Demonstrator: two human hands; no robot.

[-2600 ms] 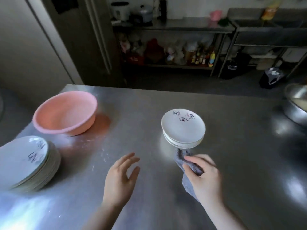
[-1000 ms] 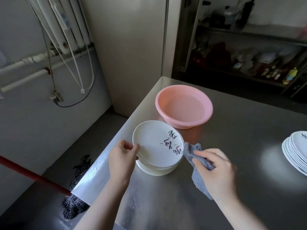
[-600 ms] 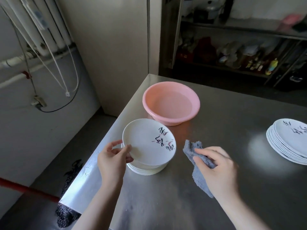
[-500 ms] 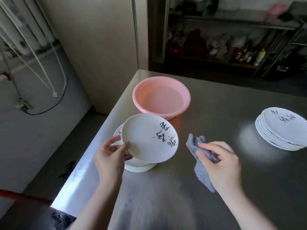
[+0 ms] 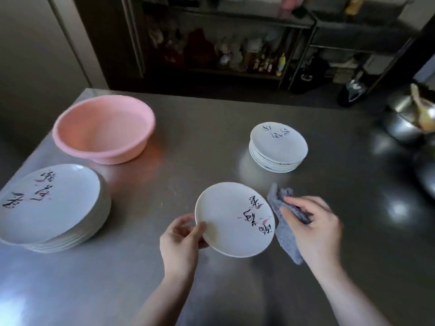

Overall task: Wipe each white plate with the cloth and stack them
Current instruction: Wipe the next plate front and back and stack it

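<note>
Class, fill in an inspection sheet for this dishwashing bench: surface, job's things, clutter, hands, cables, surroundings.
Surface: steel table, glare patches.
Job's things: held plate; left plate stack; far plate stack; grey cloth.
Clutter: pink basin; metal bowls at right edge.
Hands: left hand grips the plate's rim; right hand holds the cloth.
Cables: nothing seen.
Surroundings: dim shelving with bottles.

Plate stacks: you have two
Single plate: you hold one
Cloth: one
Pink basin: one
Hands: your two
</note>
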